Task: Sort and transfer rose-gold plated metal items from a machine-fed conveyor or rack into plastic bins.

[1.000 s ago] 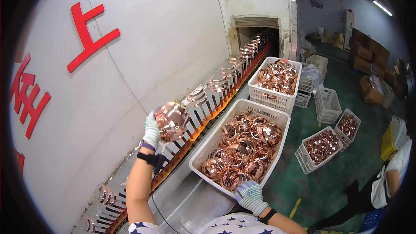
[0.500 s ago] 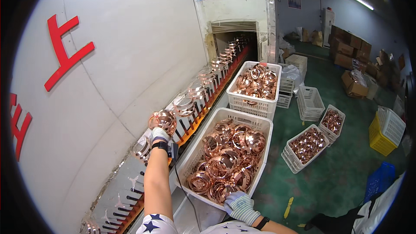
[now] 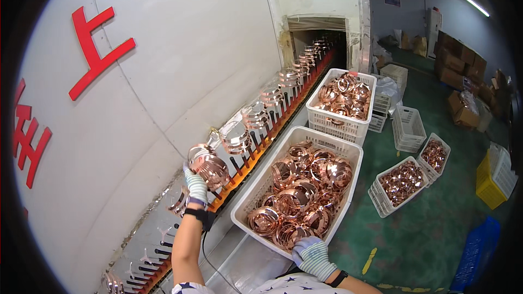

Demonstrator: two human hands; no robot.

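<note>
My left hand (image 3: pixel 195 186), in a striped knit glove, has its fingers closed on the near-left side of a bundle of shiny copper-coloured rings (image 3: pixel 210 167). The bundle is at the row of dark upright pegs along the wall; whether a peg still bears it is hidden. At the near end of a large white basket (image 3: pixel 238 218), my right hand (image 3: pixel 314 257), gloved alike, curls over the rim. Its fingertips touch or nearly touch the copper-coloured rings (image 3: pixel 290 233) heaped inside; they are partly hidden.
Stacks of rings (image 3: pixel 236 137) stand along the pegged orange-edged conveyor (image 3: pixel 239 177), which runs into a tunnel opening (image 3: pixel 338 49). Another filled basket (image 3: pixel 332 118) stands beyond mine. Two smaller filled baskets (image 3: pixel 376 196) sit on the green floor. A thin cable (image 3: pixel 206 250) hangs from my left wrist.
My view has shifted, so the scene sits further right. My left hand has come a little nearer with the ring bundle, which looks more tilted. My right hand stays at the basket's rim.
</note>
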